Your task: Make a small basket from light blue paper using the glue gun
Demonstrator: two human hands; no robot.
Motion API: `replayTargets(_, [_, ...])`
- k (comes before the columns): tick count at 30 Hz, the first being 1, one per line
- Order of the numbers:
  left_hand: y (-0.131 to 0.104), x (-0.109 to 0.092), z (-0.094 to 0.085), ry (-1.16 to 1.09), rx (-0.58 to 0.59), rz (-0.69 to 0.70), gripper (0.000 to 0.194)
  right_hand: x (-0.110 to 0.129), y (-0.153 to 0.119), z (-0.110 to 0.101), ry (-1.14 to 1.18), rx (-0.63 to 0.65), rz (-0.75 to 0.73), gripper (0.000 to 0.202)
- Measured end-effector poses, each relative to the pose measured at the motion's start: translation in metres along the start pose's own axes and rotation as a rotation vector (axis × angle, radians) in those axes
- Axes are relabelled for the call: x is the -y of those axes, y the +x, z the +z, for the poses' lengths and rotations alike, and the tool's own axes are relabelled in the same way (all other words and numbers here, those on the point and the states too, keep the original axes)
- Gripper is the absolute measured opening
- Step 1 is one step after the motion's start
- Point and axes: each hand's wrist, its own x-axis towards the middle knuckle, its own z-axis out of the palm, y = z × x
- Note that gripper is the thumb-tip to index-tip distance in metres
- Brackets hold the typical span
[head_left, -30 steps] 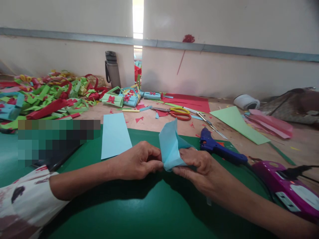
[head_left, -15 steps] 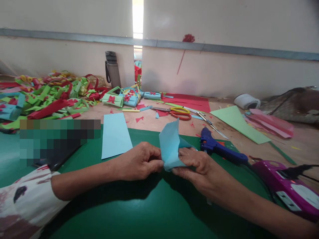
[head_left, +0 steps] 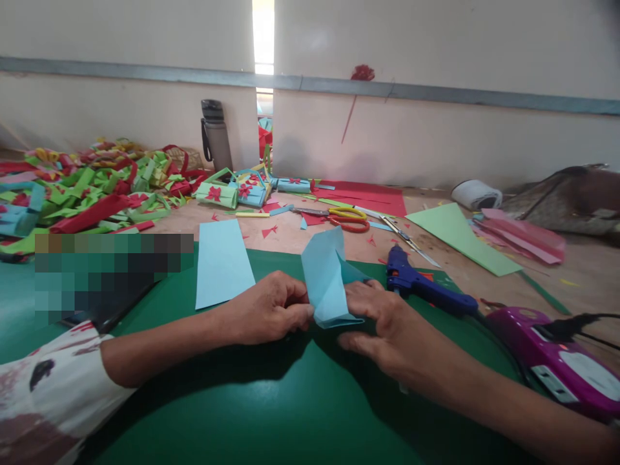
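Note:
A folded light-blue paper piece (head_left: 325, 278) stands upright above the green mat (head_left: 252, 413), its upper end open and its lower edge folded. My left hand (head_left: 278, 309) pinches its lower left edge between thumb and fingers. At its right side, my right hand (head_left: 382, 320) has its fingers against or inside the paper; the thumb is apart, below the folded edge. The right fingertips are partly hidden by the paper. Flat on the mat, behind my left hand, lies a light-blue sheet (head_left: 223, 261).
Beyond my right hand lie a blue glue gun (head_left: 426, 284), a cutter knife (head_left: 409, 239) and scissors (head_left: 346, 219). A magenta power strip (head_left: 547, 355) is at the right. Paper bags and strips (head_left: 106, 187) pile up back left, near a bottle (head_left: 216, 135).
My right thumb has come away from the paper's lower edge, and the folded bottom shows more. The paper has shifted slightly left. My left hand still pinches it.

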Motion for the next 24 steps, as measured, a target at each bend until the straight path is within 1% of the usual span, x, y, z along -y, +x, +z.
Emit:
replayTargets(3, [0.0004,-0.0003,0.0005,0.027,-0.005,0.027,0.015,-0.0008,0.0019,0.0009,-0.023,0.039,0.005,0.011])
replayTargets(6, [0.0004,-0.0003,0.0012,0.056,-0.002,0.047,0.016,-0.0015,0.0035,0.0025,-0.019,0.049,0.015,0.011])
replayTargets(13, [-0.0001,-0.0003,0.0030,0.110,-0.006,0.062,0.018,0.0016,0.0038,0.0037,-0.058,0.028,0.007,0.012])
replayTargets(18, [0.0000,0.0004,0.0044,0.114,-0.008,0.059,0.019,0.0010,0.0036,0.0057,-0.104,0.009,0.030,0.012])
replayTargets(24, [0.0001,0.0024,0.0062,0.114,-0.034,0.078,0.019,-0.0009,0.0018,0.0074,-0.117,-0.025,-0.008,0.009])
